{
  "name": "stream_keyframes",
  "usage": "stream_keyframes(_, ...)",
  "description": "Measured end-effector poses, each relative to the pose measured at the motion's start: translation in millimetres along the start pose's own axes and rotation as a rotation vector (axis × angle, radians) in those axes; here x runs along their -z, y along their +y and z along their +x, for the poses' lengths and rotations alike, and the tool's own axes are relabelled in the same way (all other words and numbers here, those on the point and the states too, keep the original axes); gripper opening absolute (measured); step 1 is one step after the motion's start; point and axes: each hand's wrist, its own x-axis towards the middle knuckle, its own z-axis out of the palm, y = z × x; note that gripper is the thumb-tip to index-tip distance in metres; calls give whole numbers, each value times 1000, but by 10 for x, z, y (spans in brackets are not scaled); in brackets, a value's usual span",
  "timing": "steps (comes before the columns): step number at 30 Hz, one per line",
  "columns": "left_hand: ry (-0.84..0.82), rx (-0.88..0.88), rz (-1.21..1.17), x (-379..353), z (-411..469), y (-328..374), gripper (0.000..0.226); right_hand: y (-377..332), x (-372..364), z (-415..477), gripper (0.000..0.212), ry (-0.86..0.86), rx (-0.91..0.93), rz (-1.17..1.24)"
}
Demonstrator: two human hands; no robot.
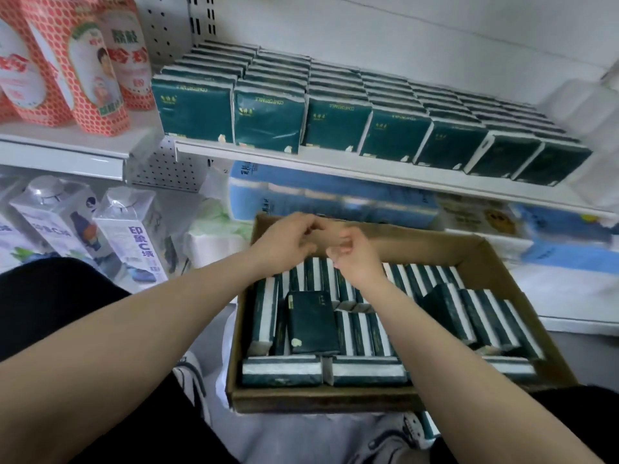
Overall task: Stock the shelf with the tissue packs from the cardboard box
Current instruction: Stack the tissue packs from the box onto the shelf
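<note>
Both hands hover over the far end of the cardboard box (318,401), holding nothing. The left hand (288,241) has its fingers loosely bent. The right hand (356,259) is just beside it, fingers loosely curled, fingertips near the left's.

Left of the box stand white-and-blue cartons (134,236), with red dotted cartons (83,61) higher up. Inside the box, dark green tissue packs (365,333) stand on edge in rows beneath the hands. 1 flat pack (311,324) lies on top of them under the left forearm. Above and beyond the box, the shelf (368,169) carries 7 front-facing columns of shelved packs (268,118). Blurred blue packages (335,195) sit just beyond the box's far wall.
</note>
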Motion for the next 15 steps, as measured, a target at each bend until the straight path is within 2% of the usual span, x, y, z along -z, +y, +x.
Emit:
stream_keyframes(4, -314, -39, 179, -245, -57, -5, 44, 350, -68, -231, 51, -258, -205, -252)
stream_keyframes(8, -556, 7, 315, -358, -71, -41, 54, 464, -123, -371, 37, -394, -256, -327)
stream_keyframes(11, -688, 19, 404, -401, -99, -53, 66, 453, -140, -440, 37, -423, -275, -319)
stream_keyframes(15, -745, 8, 491, -440, -149, -62, 76, 430, -186, -448, 34, -447, -316, -207)
